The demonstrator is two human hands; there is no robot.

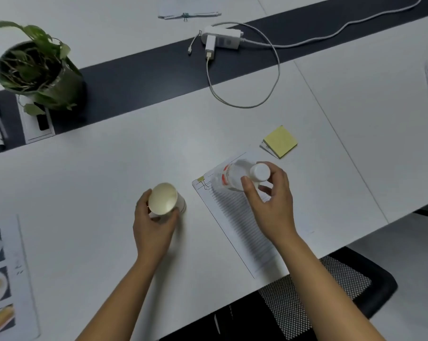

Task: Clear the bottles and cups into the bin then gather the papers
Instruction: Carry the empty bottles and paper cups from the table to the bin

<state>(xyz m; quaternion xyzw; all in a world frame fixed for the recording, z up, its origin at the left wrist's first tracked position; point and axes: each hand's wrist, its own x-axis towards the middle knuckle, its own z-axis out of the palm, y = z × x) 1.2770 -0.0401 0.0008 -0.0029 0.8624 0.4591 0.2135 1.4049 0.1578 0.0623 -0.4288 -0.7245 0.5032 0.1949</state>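
One view only: head-worn, wide-angle. It looks forward and steeply down on a white table (109, 168) from the person's own side. Range is near: both forearms enter at the bottom edge. The left hand (154, 225), holding a paper cup (165, 199), and the right hand (272, 205), gripping a bottle (232, 177), sit low-centre. Table lines run diagonally, so the view is turned against the desk. Far reach: potted plant (39, 67) upper left, power strip (220, 36) top centre. A chair (343, 286) shows past the table edge, lower right.
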